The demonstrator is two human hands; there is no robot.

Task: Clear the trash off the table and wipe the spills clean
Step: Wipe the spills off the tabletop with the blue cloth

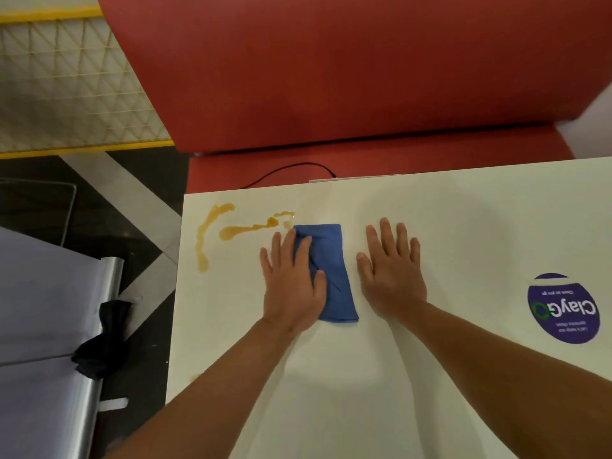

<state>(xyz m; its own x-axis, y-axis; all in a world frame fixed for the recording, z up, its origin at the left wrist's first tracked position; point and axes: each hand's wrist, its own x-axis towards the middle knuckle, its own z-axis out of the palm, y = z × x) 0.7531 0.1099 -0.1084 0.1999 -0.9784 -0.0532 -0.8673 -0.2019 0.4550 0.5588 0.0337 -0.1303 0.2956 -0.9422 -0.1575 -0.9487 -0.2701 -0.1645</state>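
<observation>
Your left hand (293, 283) lies flat and open on the left side of the blue cloth (331, 276), pressing it onto the white table (463, 226). It is not gripping the cloth. Your right hand (392, 276) lies flat and open on the table just right of the cloth, holding nothing. The yellow-brown spill (231, 231) sits near the table's far left corner, and the cloth's far corner is right by it.

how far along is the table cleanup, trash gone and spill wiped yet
Done: no trash shows on the white table. In hand: the left hand lies flat on the folded blue cloth, whose far corner sits at the end of the amber spill; the right hand lies flat on bare tabletop. Left: the spill itself, whose streaks look unwiped.
</observation>
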